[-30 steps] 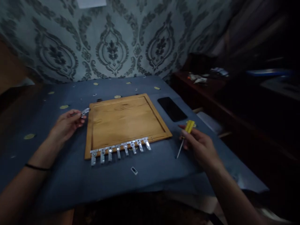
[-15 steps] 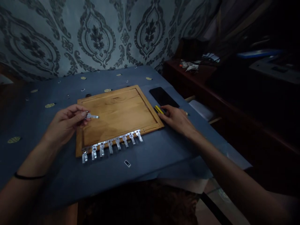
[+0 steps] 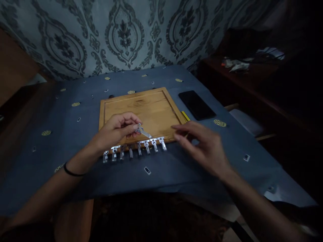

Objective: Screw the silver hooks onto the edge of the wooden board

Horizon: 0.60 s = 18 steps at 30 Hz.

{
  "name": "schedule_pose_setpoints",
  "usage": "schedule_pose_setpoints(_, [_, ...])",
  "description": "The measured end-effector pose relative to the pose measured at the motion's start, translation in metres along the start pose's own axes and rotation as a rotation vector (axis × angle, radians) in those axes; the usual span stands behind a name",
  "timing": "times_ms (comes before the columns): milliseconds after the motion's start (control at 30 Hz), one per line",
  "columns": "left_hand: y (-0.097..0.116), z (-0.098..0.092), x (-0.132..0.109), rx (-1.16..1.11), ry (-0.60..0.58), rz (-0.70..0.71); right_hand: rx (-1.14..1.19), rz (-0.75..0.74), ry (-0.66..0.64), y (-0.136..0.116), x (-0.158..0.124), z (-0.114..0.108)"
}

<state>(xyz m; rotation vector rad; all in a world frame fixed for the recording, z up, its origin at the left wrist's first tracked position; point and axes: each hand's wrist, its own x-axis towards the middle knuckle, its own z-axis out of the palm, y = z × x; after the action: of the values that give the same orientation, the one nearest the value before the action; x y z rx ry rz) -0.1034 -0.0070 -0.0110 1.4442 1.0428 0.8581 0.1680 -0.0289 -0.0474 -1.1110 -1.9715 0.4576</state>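
Observation:
My left hand (image 3: 119, 129) is closed in a pinch on a small shiny metal hook (image 3: 144, 131), held above the front part of a framed wooden board (image 3: 141, 109). Along the board's front edge runs a row of several similar metal hooks (image 3: 147, 147), their lower ends hanging past the edge. At the front right corner of the board hovers my right hand (image 3: 202, 143). Its thumb and forefinger are apart, with nothing visible between them. Just behind it, a yellow item (image 3: 186, 116) lies against the board's right side, partly hidden by the board and hand.
A black phone (image 3: 196, 105) lies right of the board on the blue patterned tablecloth (image 3: 75, 134). Farther right stands a dark red surface (image 3: 252, 77) with crumpled wrappers (image 3: 238, 64). A patterned wall covering (image 3: 151, 37) rises behind the table.
My left hand has carried the hook rightward and toward the board's front edge. My right hand has let go of the yellow item and moved to the board's front corner. The view has shifted left.

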Motion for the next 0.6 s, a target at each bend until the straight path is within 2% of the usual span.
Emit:
schedule_pose_setpoints(67, [0.001, 0.006, -0.002, -0.014, -0.027, -0.006, 0.190, -0.064, -0.038, -0.021, -0.004, 0.010])
schedule_pose_setpoints(133, [0.002, 0.011, -0.004, -0.032, -0.041, -0.017, 0.283, -0.049, -0.044, -0.033, -0.005, 0.020])
schedule_pose_setpoints(267, [0.002, 0.017, -0.010, -0.054, -0.074, -0.049, 0.354, -0.019, -0.034, -0.036, -0.006, 0.031])
schedule_pose_setpoints(400, [-0.001, 0.020, -0.009, -0.034, -0.095, -0.074, 0.385, -0.004, -0.039, -0.035, -0.010, 0.031])
schedule_pose_setpoints(500, [0.001, 0.018, -0.008, 0.037, -0.064, 0.026, 0.400, 0.132, 0.014, -0.036, -0.015, 0.024])
schedule_pose_setpoints(600, [0.018, 0.015, -0.021, 0.191, 0.050, 0.185, 0.432, 0.291, 0.151, -0.029, -0.022, 0.017])
